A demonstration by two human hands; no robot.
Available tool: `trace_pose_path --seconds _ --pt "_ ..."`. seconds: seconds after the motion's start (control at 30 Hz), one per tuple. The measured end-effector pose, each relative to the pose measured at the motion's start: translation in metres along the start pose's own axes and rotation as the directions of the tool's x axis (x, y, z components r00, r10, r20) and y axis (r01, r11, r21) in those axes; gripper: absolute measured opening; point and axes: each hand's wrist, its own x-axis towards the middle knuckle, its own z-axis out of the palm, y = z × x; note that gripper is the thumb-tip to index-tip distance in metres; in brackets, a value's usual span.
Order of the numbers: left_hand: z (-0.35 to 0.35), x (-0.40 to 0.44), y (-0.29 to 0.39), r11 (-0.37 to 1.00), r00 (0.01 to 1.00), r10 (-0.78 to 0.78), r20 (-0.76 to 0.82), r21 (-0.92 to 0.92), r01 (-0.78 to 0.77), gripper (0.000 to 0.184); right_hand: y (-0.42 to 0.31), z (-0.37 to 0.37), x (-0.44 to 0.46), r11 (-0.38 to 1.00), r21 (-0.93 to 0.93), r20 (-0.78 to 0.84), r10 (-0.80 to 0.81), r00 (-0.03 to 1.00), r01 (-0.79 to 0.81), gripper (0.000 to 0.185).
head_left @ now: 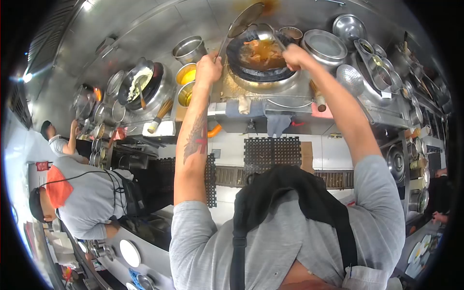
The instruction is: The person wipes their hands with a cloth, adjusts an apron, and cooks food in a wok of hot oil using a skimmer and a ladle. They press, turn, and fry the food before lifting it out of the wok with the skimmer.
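Observation:
A black wok (234, 62) sits on the stove in front of me, with brown-orange liquid and pieces of food (262, 53) in it. My left hand (209, 68) is closed round the handle of a round strainer (246, 19), whose head is raised above the wok's far left rim. Closed on the handle of a ladle (265, 32), my right hand (295, 57) is at the wok's right rim. The ladle's bowl is over the far side of the wok. Left of my left forearm stand a metal pot of yellow liquid (187, 75) and another metal container (186, 94).
A second wok (158, 79) with pale food stands on the left. Bamboo brushes (162, 113) (316, 92) lie along the stove edge. On the right are a perforated skimmer (350, 79) and a large metal pot (325, 46). Two co-workers (87, 193) (63, 142) are at the left.

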Motion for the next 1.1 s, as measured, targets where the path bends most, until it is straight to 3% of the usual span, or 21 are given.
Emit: trace_pose_path --seconds 0.03,0.07,0.1,0.13,0.2,0.23,0.27,0.33,0.53,0.63,0.8,0.87,0.9,0.93,0.97,1.0,1.07,1.1 --pt "0.003 -0.002 -0.005 0.998 0.999 0.044 -0.022 0.039 -0.043 0.031 0.015 0.003 -0.012 0.972 -0.219 -0.054 -0.096 0.994 0.082 0.023" --pt "0.007 -0.004 -0.009 0.993 0.995 0.09 -0.044 0.079 -0.086 0.032 0.038 0.012 -0.024 0.977 -0.192 -0.205 -0.135 0.969 0.095 0.021" --pt "0.012 0.002 -0.013 0.993 0.994 0.096 -0.052 0.079 -0.091 0.032 0.059 0.019 -0.03 0.999 0.041 -0.194 -0.018 0.981 0.026 0.032" --pt "0.019 0.008 -0.017 0.996 0.995 0.088 -0.047 0.021 -0.088 0.031 0.065 0.006 -0.024 0.999 0.038 -0.196 -0.025 0.98 0.033 0.032" --pt "0.027 -0.003 -0.019 0.998 0.999 0.047 -0.001 -0.031 -0.047 0.031 0.079 0.001 -0.033 0.97 -0.226 -0.221 -0.145 0.964 0.094 0.053" --pt "0.025 0.0 -0.01 0.998 0.998 0.06 -0.001 0.001 -0.06 0.03 0.073 -0.01 -0.04 0.932 -0.361 -0.189 -0.068 0.98 -0.005 0.047" --pt "0.021 0.006 0.001 0.996 0.996 0.086 -0.009 0.03 -0.086 0.03 0.075 -0.016 -0.043 0.932 -0.361 -0.194 -0.07 0.979 -0.005 0.047" --pt "0.02 0.008 0.011 0.993 0.993 0.113 -0.021 0.025 -0.112 0.029 0.086 -0.032 -0.049 0.659 -0.74 -0.017 -0.218 0.976 0.134 0.045" --pt "0.038 0.013 0.018 0.985 0.985 0.171 -0.016 0.03 -0.17 0.029 0.082 -0.015 -0.041 0.556 -0.821 0.041 -0.174 0.984 0.132 0.034" --pt "0.044 0.01 0.018 0.997 0.998 0.009 0.062 -0.083 -0.004 0.029 0.073 -0.001 -0.028 0.539 -0.837 0.025 -0.139 0.99 0.097 0.032" --pt "0.032 -0.011 0.018 0.995 0.998 -0.026 0.063 -0.095 0.031 0.029 0.084 0.015 0.01 0.578 -0.809 -0.022 -0.21 0.977 0.106 0.026" --pt "0.024 -0.017 0.015 0.999 1.0 -0.008 0.027 -0.049 0.009 0.029 0.068 0.015 0.024 0.826 -0.549 0.037 0.175 0.984 -0.126 0.015" --pt "0.023 -0.017 0.008 0.998 1.0 0.015 0.023 -0.054 -0.013 0.029 0.066 0.011 0.037 0.823 -0.556 0.041 0.169 0.985 -0.118 0.015" --pt "0.022 -0.018 0.003 0.998 1.0 0.009 0.016 -0.054 -0.008 0.029 0.065 0.003 0.05 0.963 -0.022 0.21 0.268 0.94 -0.27 0.012" --pt "0.024 -0.017 -0.004 0.999 1.0 -0.004 0.002 -0.046 0.004 0.029 0.066 -0.001 0.058 0.755 0.486 0.404 0.253 0.879 -0.44 0.009" --pt "0.022 -0.017 -0.007 0.999 1.0 -0.015 -0.011 -0.038 0.014 0.029 0.049 -0.012 0.054 0.271 0.631 0.684 0.246 0.686 -0.727 0.005" --pt "0.013 -0.02 -0.009 0.998 0.999 -0.032 -0.002 -0.054 0.032 0.029 0.035 -0.017 0.045 -0.027 0.706 0.704 0.131 0.698 -0.707 0.006" --pt "0.011 -0.02 -0.012 0.996 0.999 -0.046 0.01 -0.069 0.047 0.03 0.03 -0.017 0.039 -0.021 0.704 0.706 0.132 0.696 -0.71 0.006"
